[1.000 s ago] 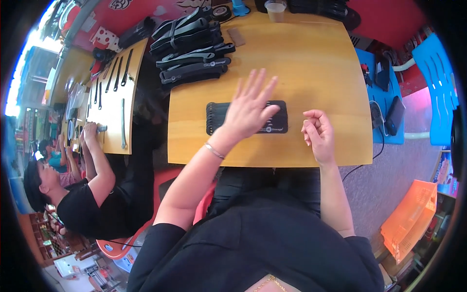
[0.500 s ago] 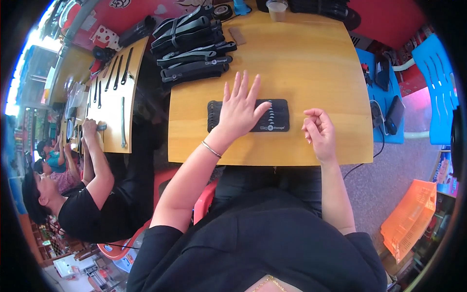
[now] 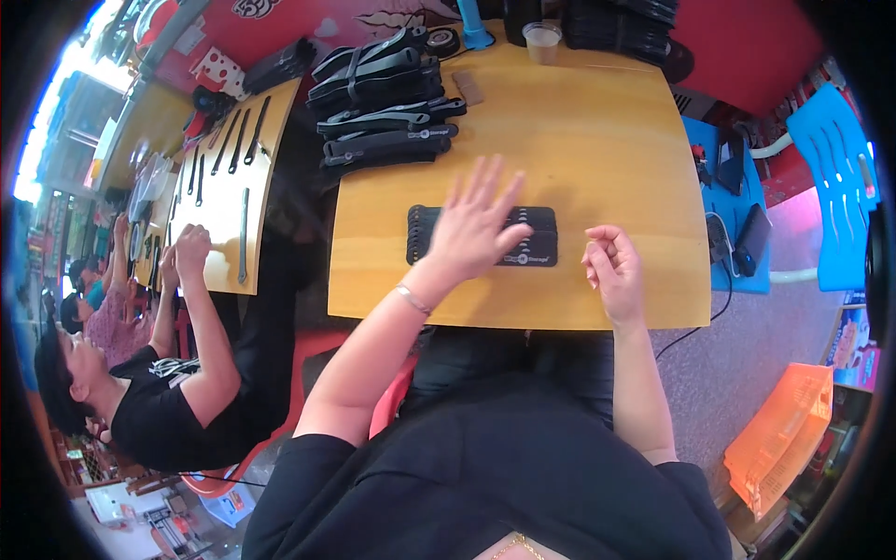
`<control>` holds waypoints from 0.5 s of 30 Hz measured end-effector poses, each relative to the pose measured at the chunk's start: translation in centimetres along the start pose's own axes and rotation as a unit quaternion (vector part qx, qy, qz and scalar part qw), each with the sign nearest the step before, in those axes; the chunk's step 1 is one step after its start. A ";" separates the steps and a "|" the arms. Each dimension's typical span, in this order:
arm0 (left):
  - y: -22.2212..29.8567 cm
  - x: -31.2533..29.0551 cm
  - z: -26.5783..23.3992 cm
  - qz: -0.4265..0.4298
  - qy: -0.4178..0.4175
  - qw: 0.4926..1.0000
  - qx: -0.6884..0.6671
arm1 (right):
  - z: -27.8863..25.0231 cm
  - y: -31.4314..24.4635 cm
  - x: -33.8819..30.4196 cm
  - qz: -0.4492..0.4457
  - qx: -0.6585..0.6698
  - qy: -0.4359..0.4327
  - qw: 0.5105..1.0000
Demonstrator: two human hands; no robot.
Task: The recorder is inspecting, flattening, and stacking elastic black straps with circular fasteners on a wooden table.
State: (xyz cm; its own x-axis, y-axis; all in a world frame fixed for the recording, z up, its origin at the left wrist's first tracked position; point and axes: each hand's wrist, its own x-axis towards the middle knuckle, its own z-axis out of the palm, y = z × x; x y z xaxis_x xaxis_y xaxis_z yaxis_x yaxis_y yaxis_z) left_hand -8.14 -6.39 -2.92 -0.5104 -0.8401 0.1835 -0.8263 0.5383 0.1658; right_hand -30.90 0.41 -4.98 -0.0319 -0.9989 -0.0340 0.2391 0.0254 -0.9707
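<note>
Side by side on the wooden table [image 3: 597, 159] lies a flat block of black straps [image 3: 541, 224], with rounded ends at its left and pale printed marks toward its right. My left hand [image 3: 471, 229] is spread open over the middle of the block, palm down. Whether the palm presses on the straps or hovers just above them, I cannot tell. To the right of the block my right hand [image 3: 613, 271] is held with fingers curled in and thumb against them. Nothing shows between those fingers.
Bundled black and grey straps [image 3: 387, 93] are piled at the back left. A clear cup [image 3: 541, 42], a tape roll [image 3: 441, 41] and more black bundles [image 3: 621, 28] stand at the back. A co-worker [image 3: 168, 392] sits left. An orange crate [image 3: 779, 439] is at lower right.
My left hand stays spread over the strap block and looks slightly shifted and blurred. My right hand keeps its curled pose. The whole view has shifted a little, and the co-worker's hands have moved.
</note>
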 end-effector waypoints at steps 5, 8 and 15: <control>-6.1 -5.0 -1.5 -0.074 0.027 0.996 0.027 | 0.3 0.3 0.2 0.001 -0.003 -0.010 1.000; -6.9 -6.6 0.0 -0.117 -0.006 0.992 0.046 | 0.3 0.4 0.1 0.008 -0.008 -0.012 1.000; -7.7 -6.9 0.7 -0.123 0.005 0.992 -0.002 | 2.7 1.0 0.8 -0.083 -0.267 0.039 0.959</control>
State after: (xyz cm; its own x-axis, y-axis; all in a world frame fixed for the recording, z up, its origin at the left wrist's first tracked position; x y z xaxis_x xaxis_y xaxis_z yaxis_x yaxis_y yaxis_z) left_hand 1.57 -4.78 -6.13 -0.2913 -0.9452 0.1472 -0.9244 0.3178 0.2108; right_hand -28.10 -0.44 -5.34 -0.1045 -0.9855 0.1335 -0.3062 -0.0958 -0.9471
